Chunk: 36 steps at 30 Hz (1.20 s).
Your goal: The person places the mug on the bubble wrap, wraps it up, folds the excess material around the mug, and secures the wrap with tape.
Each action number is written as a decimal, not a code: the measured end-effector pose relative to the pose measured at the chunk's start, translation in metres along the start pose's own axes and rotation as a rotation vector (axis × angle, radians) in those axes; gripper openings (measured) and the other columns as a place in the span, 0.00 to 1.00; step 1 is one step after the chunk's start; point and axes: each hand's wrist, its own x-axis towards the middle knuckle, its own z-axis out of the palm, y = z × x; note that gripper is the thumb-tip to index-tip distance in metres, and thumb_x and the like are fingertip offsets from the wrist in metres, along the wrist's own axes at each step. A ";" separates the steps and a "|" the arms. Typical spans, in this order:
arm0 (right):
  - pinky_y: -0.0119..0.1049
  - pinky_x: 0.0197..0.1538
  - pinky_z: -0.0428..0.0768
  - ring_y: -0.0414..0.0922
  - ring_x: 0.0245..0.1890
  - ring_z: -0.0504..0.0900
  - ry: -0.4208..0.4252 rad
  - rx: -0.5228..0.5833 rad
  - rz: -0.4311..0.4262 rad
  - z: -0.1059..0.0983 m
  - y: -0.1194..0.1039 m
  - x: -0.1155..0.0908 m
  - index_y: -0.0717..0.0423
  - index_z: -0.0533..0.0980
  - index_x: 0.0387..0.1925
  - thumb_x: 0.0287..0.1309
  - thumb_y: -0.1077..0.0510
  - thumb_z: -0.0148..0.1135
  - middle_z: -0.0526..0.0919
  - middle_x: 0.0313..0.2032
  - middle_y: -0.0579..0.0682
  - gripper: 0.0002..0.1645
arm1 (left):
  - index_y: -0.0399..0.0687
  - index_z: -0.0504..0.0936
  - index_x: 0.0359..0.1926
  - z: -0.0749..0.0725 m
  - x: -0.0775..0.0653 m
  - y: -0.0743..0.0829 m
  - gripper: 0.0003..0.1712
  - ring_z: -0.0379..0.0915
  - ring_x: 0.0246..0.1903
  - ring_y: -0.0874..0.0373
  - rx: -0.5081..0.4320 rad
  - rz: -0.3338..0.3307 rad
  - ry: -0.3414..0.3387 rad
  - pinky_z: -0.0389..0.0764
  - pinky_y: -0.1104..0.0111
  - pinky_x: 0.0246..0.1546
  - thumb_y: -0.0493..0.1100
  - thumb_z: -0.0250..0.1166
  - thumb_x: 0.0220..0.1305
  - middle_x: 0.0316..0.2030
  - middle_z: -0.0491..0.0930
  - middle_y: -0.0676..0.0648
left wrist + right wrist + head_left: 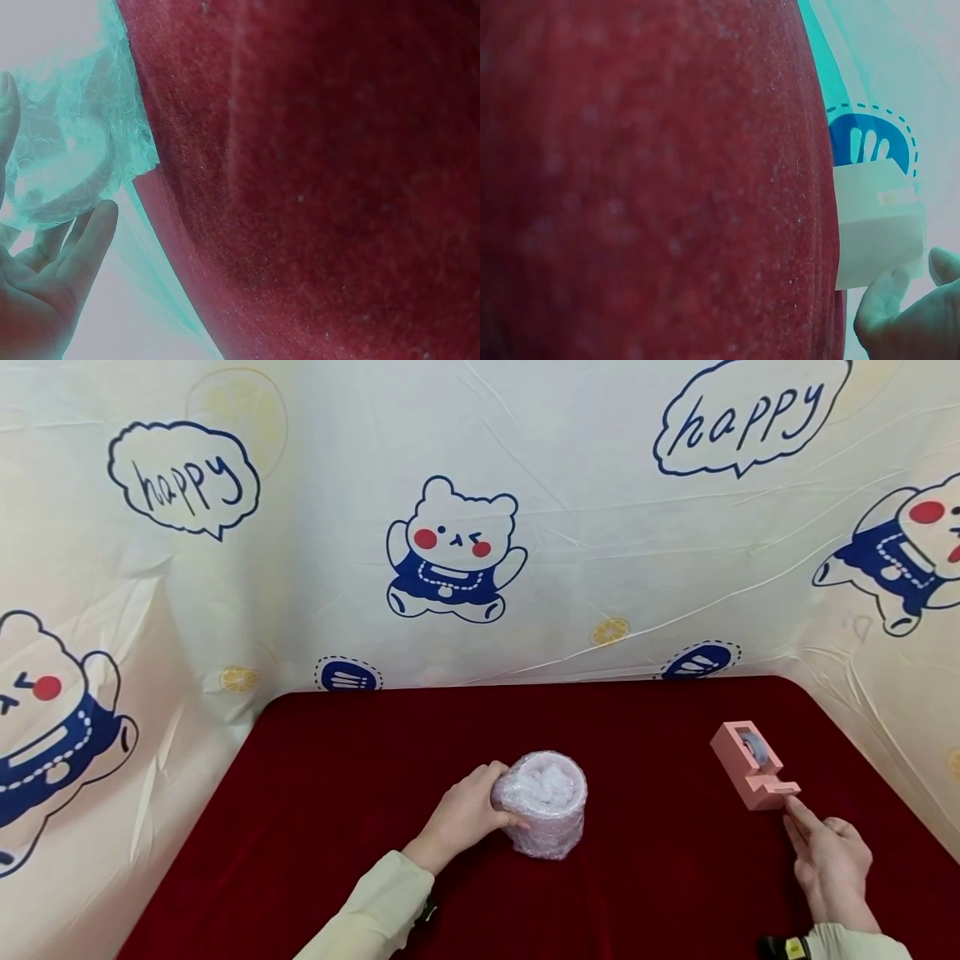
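Observation:
A squat cylinder wrapped in clear bubble wrap [551, 827] stands upright near the middle of the red-covered table. My left hand [468, 810] grips it from its left side, thumb in front and fingers round the back. In the left wrist view the bubble wrap [82, 135] lies between thumb and fingers. Over on the right is a pink tape dispenser [738, 768] with a roll of clear tape [754, 747] in it. My right hand [836, 864] reaches to the dispenser's near end, fingers extended at its cutter edge. In the right wrist view, thumb and finger are apart there.
A dark red velvety cloth [337, 760] covers the table. Behind and beside it hangs a pale curtain [592, 527] printed with bears and the word "happy". The table's right edge runs close to the dispenser.

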 end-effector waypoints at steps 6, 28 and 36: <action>0.25 0.25 0.80 0.34 0.20 0.83 0.009 -0.073 -0.003 0.002 0.000 -0.001 0.47 0.57 0.17 0.48 0.65 0.70 0.69 0.14 0.42 0.28 | 0.54 0.73 0.50 0.000 0.000 0.001 0.36 0.77 0.47 0.57 -0.005 -0.006 0.001 0.80 0.62 0.46 0.61 0.75 0.40 0.44 0.78 0.51; 0.25 0.25 0.78 0.37 0.17 0.70 -0.022 -0.158 0.014 0.016 -0.002 -0.002 0.47 0.63 0.14 0.58 0.61 0.62 0.69 0.15 0.42 0.22 | 0.54 0.73 0.50 -0.001 -0.001 0.001 0.36 0.77 0.48 0.57 -0.024 -0.021 -0.014 0.79 0.62 0.48 0.60 0.75 0.40 0.45 0.78 0.51; 0.33 0.16 0.64 0.35 0.16 0.73 -0.061 -0.309 0.001 0.016 -0.005 -0.001 0.45 0.60 0.17 0.61 0.60 0.56 0.68 0.14 0.40 0.20 | 0.54 0.73 0.50 -0.001 0.000 -0.001 0.36 0.77 0.48 0.57 -0.017 -0.009 -0.011 0.80 0.62 0.48 0.60 0.75 0.41 0.45 0.78 0.51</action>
